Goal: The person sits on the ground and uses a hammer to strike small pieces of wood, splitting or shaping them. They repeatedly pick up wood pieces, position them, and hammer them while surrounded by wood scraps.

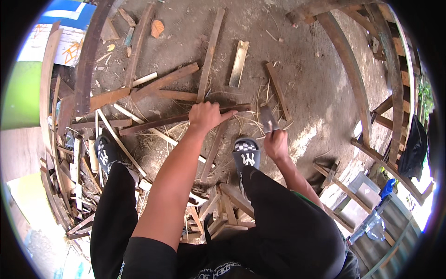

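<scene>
Black trousers fill the bottom of the view, one knee bent up on each side, and both forearms reach out past them toward the dirt ground [297,69]. Left hand [206,116] is clamped over a long dark wooden slat [186,118], fingers curled around it, pinning it where it crosses the scrap pile. Just right of that slat, the right hand [276,144] is closed tight on the handle of a broad cleaver [268,118], blade tilted up beside the slat's right end. A sandalled foot [247,156] sits directly below the slat, between the two hands; the other sandal [106,156] is well off to the slat's lower left among loose strips. Above the slat lies a short pale bamboo piece [239,63].

Risk, as I read it: the blade sits near the holding fingers and near those open toes. A glancing stroke off the hard slat, or the slat rolling on the uneven pile, could send the edge toward either.
</scene>
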`<state>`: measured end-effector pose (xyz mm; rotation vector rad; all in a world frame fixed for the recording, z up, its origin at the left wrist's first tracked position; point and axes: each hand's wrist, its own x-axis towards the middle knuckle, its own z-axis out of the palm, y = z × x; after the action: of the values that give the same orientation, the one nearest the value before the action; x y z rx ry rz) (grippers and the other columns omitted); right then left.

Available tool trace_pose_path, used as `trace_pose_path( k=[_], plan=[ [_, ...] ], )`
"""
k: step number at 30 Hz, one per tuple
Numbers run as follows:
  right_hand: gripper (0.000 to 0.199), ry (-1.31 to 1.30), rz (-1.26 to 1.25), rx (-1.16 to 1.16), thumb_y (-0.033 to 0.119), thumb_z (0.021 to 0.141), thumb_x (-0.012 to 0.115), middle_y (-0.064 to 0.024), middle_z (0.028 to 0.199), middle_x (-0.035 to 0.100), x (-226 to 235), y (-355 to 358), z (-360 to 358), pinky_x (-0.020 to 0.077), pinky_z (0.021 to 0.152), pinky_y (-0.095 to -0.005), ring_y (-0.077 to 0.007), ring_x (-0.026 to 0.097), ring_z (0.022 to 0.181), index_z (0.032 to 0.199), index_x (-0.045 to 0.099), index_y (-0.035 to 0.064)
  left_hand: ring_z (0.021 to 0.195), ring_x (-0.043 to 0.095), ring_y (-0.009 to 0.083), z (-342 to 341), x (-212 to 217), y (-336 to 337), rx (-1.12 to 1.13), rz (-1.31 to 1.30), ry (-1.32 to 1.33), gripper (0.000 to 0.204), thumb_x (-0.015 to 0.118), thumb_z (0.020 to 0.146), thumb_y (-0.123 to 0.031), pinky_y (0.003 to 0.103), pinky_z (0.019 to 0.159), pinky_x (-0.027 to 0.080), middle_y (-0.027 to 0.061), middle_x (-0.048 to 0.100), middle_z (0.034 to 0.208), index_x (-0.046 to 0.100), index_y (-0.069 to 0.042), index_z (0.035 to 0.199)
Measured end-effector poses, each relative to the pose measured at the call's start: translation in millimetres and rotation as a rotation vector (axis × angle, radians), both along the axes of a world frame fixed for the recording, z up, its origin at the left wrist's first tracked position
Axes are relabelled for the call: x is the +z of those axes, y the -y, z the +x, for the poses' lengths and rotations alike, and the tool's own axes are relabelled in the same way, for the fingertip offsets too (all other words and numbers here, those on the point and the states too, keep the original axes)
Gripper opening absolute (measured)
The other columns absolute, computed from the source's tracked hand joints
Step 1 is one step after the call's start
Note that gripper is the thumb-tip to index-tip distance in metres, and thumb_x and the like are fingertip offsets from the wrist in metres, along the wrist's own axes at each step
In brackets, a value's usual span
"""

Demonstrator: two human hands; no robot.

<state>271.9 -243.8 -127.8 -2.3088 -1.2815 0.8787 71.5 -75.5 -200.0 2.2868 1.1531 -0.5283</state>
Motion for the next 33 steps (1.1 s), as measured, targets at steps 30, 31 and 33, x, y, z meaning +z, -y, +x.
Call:
trace_pose_path(
  k=[30, 31, 33],
  plan=[
    [0.029, -0.055, 0.316, 0.172, 0.017, 0.099, 0.057, -0.0299, 0.087, 0.067, -29.1, 32.4, 15.0, 0.0568, 0.061, -0.0491, -0.0496, 0.067, 0.071, 0.115, 0.063, -0.007, 0.063, 0.076, 0.0295, 5.5, -8.4, -4.0, 0.037, 0.07, 0.079, 0.089, 0.039, 0.092, -0.086, 0.038, 0.051, 0.057, 0.0152, 0.07, 0.061, 0.078, -0.009, 0.068],
    [0.03, -0.038, 0.297, 0.163, 0.018, 0.1, 0.056, -0.03, 0.089, 0.067, -36.6, 41.0, 16.7, 0.0575, 0.064, -0.0489, -0.0486, 0.067, 0.071, 0.117, 0.063, -0.0056, 0.062, 0.076, 0.0294, 7.5, -9.4, -3.4, 0.037, 0.087, 0.101, 0.089, 0.039, 0.093, -0.085, 0.038, 0.05, 0.056, 0.0152, 0.07, 0.06, 0.078, -0.009, 0.067],
    [0.032, 0.117, 0.213, 0.19, 0.02, 0.102, 0.053, -0.0299, 0.091, 0.067, -54.4, 48.0, 12.2, 0.0583, 0.068, -0.0491, -0.0464, 0.067, 0.071, 0.121, 0.063, -0.0039, 0.062, 0.076, 0.0287, 11.5, -1.8, -4.7, 0.027, -0.004, 0.04, 0.088, 0.04, 0.093, -0.084, 0.039, 0.05, 0.056, 0.0153, 0.069, 0.059, 0.078, -0.009, 0.068]
  ],
)
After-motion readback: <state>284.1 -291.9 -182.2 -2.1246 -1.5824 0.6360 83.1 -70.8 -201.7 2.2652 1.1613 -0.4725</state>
